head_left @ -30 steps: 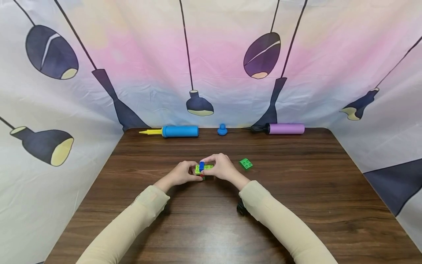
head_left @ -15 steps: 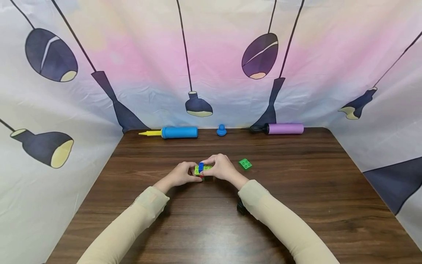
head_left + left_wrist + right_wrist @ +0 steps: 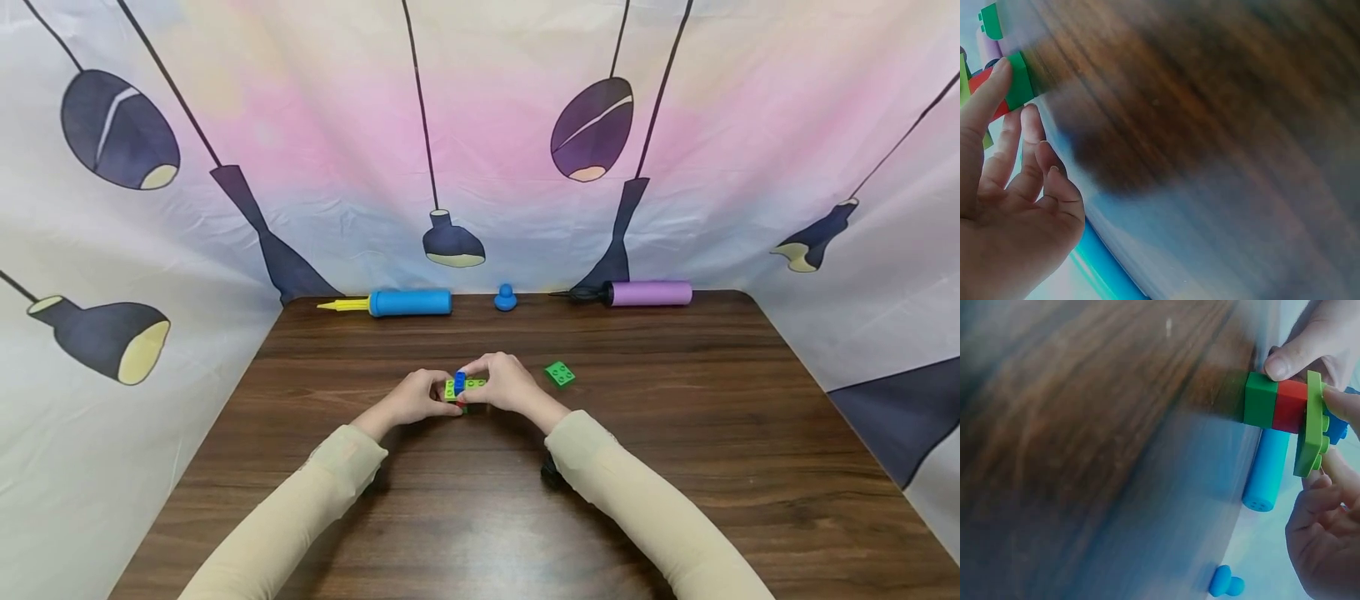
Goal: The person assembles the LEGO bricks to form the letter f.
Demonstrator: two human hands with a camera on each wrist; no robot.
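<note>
A stack of toy building bricks stands between the two hands: a green brick (image 3: pixel 1261 400) at the bottom, a red brick (image 3: pixel 1289 406) on it, then a lime green studded plate (image 3: pixel 1311 434) with a blue brick (image 3: pixel 460 384) on top. My left hand (image 3: pixel 408 397) grips the lower part of the stack, its thumb on the green and red bricks. From the other side my right hand (image 3: pixel 510 383) pinches the blue brick against the lime plate. Fingers partly hide the blue brick in the right wrist view. A loose green studded piece (image 3: pixel 560 374) lies to the right.
Along the back edge of the wooden table (image 3: pixel 465 517) lie a blue pump (image 3: pixel 410 302) with a yellow nozzle, a small blue knob-shaped object (image 3: pixel 506 297) and a purple pump (image 3: pixel 651 293). A black object (image 3: pixel 551 472) is partly hidden by the right sleeve.
</note>
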